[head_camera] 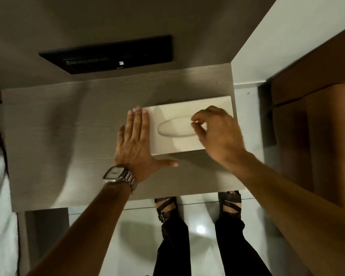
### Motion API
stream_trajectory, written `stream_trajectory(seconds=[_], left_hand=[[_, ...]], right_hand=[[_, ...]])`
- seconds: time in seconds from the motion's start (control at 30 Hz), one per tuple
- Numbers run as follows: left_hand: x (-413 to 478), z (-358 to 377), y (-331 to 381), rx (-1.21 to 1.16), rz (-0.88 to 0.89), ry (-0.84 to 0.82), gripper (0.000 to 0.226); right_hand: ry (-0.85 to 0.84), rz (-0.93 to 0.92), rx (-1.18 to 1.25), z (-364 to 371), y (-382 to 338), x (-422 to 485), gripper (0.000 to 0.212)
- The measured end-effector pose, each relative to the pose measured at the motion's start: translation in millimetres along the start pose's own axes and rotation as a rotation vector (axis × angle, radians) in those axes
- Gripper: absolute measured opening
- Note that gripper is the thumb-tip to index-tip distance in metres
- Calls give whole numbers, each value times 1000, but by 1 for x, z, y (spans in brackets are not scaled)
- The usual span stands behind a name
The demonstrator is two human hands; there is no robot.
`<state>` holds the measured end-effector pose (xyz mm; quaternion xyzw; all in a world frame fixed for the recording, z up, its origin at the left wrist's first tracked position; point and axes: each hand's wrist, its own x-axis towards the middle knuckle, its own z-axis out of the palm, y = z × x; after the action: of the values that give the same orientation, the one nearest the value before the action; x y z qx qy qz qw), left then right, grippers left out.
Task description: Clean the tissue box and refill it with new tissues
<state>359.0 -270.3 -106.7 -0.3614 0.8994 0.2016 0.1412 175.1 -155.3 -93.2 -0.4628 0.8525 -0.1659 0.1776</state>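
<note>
Two hands work at a pale cream rectangular tissue box [187,124] that lies flat on the grey wood-grain counter [68,136], toward its right end and close to the right edge. The left hand [133,144], with a silver metal wristwatch [116,174] on its wrist, is spread wide and flat, palm down, against the left end of the box, fingertips overlapping its far-left corner and thumb stretched along the near side; it holds nothing and appears to brace the box. The right hand [215,132] hovers over the right half of the lid with fingers curled narrow, thumb and forefinger pinched together at the right end of the oval dispensing opening [175,128]. Whether a tissue sits between them cannot be told; none shows in the opening. The step in hand is probably drawing out a last sheet or lifting the lid. To do it well, the bracing palm should press sideways and down so the light box neither slides nor tips off the nearby counter edge, while the pinch pulls straight up, slowly. A black recessed switch panel [112,56] lies on the far wall, clear of the work.
</note>
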Motion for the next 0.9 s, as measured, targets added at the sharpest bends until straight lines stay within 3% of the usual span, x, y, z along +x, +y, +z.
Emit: stream_trajectory(seconds=[0.13, 0.27, 0.47, 0.9], left_hand=[[20, -1, 0, 179, 96, -33, 154], [32, 5, 1, 221, 102, -22, 155], [31, 10, 4, 218, 86, -20, 155], [33, 8, 6, 218, 73, -34, 159]], right_hand=[[-189, -30, -76, 16, -13, 11, 31], [-242, 11, -218, 22, -16, 24, 32], [-265, -126, -414, 25, -21, 28, 19], [-84, -41, -54, -1, -18, 3, 28]])
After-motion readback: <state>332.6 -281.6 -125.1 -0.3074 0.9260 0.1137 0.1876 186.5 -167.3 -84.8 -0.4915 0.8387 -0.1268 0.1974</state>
